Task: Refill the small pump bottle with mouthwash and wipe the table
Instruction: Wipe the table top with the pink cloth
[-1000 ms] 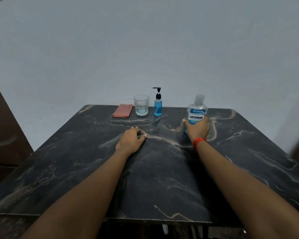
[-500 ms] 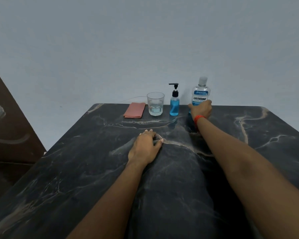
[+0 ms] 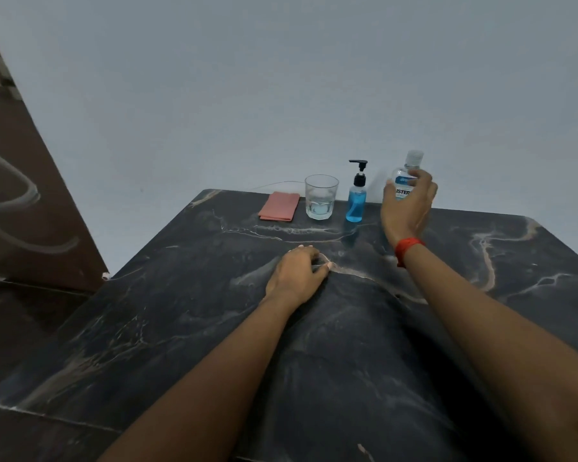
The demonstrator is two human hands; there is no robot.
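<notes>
The clear mouthwash bottle with a blue label stands at the table's back edge. My right hand, with a red band on the wrist, hovers in front of it; the fingers are loose and spread over the label, and the bottle's lower half is hidden. Left of it stands the small pump bottle, part full of blue liquid, black pump on. A folded pink cloth lies further left. My left hand rests mid-table, fingers curled under, holding nothing.
A drinking glass with a little clear liquid stands between the cloth and the pump bottle. The dark marble table runs up to a pale wall. A brown door or panel stands at the left.
My right hand carried the mouthwash bottle from mid-table to the back edge beside the pump bottle, then rose and loosened its fingers. The left hand stayed in place.
</notes>
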